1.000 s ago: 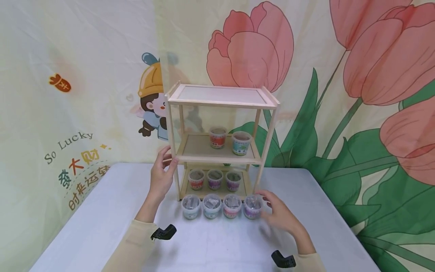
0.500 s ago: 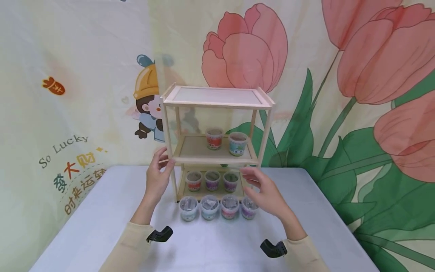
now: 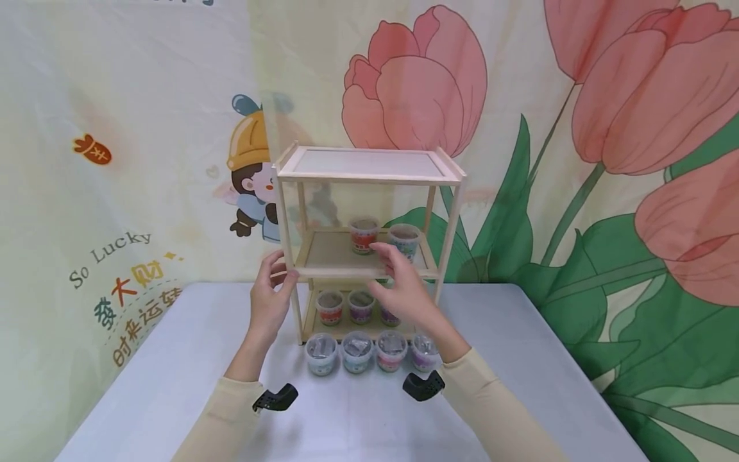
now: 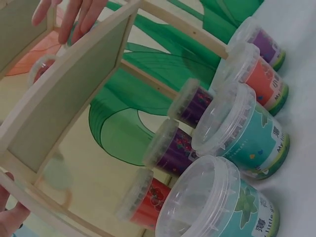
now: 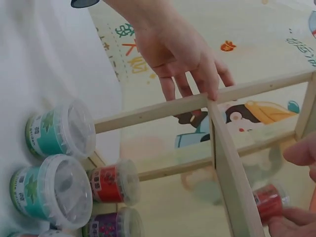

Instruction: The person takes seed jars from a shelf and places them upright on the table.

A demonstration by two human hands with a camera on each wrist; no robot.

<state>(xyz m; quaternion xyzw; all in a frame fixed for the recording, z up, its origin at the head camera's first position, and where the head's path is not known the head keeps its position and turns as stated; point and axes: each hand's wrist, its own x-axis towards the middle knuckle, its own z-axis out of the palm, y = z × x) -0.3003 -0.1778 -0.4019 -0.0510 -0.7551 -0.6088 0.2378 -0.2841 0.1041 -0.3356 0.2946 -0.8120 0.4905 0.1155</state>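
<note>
The left hand [image 3: 270, 301] grips the rack's [image 3: 369, 173] front-left post at its middle shelf [image 3: 335, 253], while the right hand [image 3: 401, 289], fingers loosely spread, reaches the red tub [image 3: 364, 234] standing there.

The head view looks forward and down across the surface [image 3: 173, 385] at the whole wooden rack [image 3: 369, 173]. Both wrist views sit low and close, tilted, facing the rack [image 4: 74, 94] from opposite sides; all three share its middle shelf [image 5: 232, 182].
</note>
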